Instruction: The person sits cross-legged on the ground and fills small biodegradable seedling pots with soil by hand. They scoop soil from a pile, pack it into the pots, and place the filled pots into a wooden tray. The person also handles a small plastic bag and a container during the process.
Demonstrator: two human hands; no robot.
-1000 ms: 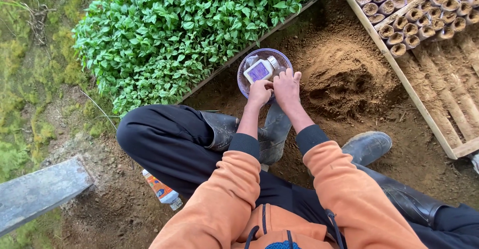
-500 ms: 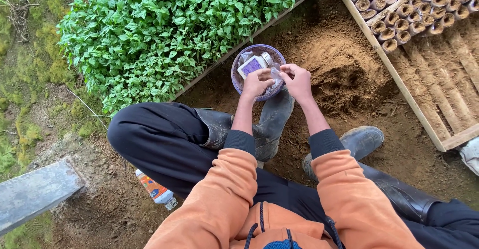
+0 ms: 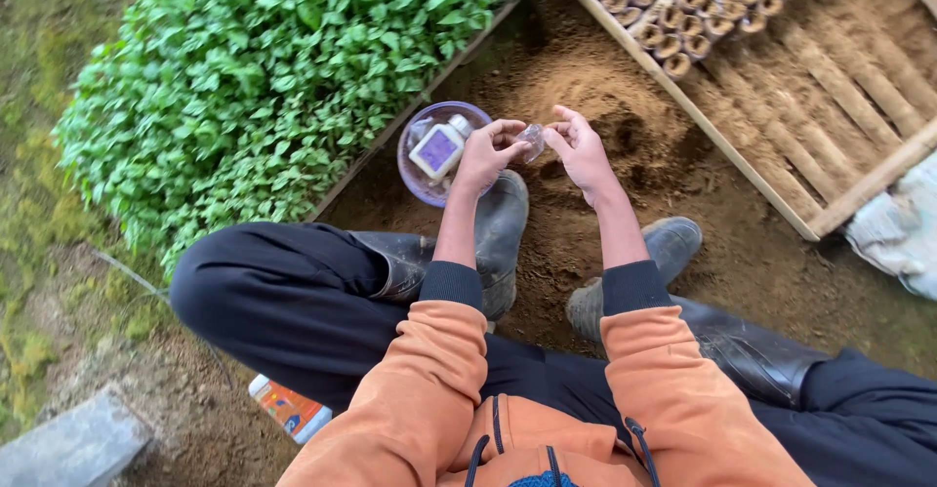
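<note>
Up out of the bowl come both hands since a moment ago, and I'm now pinching a small clear packet (image 3: 531, 141) between the fingertips of my left hand (image 3: 483, 158) and my right hand (image 3: 582, 148), held above my rubber boot (image 3: 500, 238) and the brown soil. Just beyond the left hand sits the lilac bowl (image 3: 422, 183) with a white bottle (image 3: 438, 147) lying in it, right against the edge of the bed of green seedlings (image 3: 273, 87). Farther off to the right, a wooden frame (image 3: 683, 106) holds rows of soil-filled tubes (image 3: 673, 19).
</note>
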